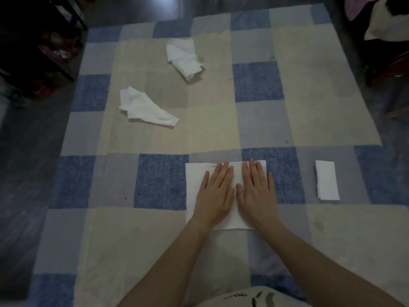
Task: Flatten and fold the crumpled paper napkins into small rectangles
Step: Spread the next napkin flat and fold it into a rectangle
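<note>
Both flat hands, left hand (215, 191) and right hand (256, 189), are pressed on the thin, tearable napkin (194, 185); its edges should be pinched lightly.

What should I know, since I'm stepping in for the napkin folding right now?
Left hand and right hand: both flat, pressing the spread napkin on the checked cloth.
Done: one folded napkin lies to the right.
Left: fold the flattened one; then flatten and fold the near crumpled napkin and the far crumpled napkin.
</note>
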Tool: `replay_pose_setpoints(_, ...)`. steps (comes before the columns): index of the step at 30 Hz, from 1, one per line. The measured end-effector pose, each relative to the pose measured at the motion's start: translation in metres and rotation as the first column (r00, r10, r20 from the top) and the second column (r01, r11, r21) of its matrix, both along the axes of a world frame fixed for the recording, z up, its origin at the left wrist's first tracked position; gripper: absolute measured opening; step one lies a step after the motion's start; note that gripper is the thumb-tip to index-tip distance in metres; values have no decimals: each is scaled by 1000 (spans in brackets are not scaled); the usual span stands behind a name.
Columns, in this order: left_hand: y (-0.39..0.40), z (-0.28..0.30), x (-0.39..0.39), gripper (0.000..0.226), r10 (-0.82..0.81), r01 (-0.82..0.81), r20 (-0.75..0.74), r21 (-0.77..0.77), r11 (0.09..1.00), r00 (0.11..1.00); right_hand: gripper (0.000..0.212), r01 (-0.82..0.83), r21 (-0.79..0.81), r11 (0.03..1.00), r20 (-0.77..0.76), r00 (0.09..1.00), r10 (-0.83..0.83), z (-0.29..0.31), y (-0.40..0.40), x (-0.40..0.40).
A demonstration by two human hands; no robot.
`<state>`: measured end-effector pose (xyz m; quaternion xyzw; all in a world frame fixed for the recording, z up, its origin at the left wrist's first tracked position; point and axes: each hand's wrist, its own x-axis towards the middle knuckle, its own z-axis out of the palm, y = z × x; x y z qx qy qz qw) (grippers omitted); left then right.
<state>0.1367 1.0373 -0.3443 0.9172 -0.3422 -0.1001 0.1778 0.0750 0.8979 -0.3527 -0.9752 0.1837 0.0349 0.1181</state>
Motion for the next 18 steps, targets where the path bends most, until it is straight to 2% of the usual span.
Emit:
replay_pose_setpoints(3,5,-7,8,57,31,-33,21,83,996,999,64,5,5,1000,9,1000,-5,0,1,0)
replay_pose_setpoints(6,23,-8,23,59,173,-176,39,128,976,984,63,5,6,1000,10,1000,-6,2,1,0)
replay_pose_setpoints(8,39,-7,32,59,210,-217,62,176,960,976,62,3,12,1000,11,1000,-3,2,1,-1)
replay_pose_setpoints(15,55,-2,42,61,186,-183,9,241,953,982,63,-7,11,1000,8,1000,7,0,0,-1)
replay_pose_setpoints(18,53,4,44,60,187,-161,-78,261,952,979,64,-21,22,1000,27,999,20,1,-2,-2)
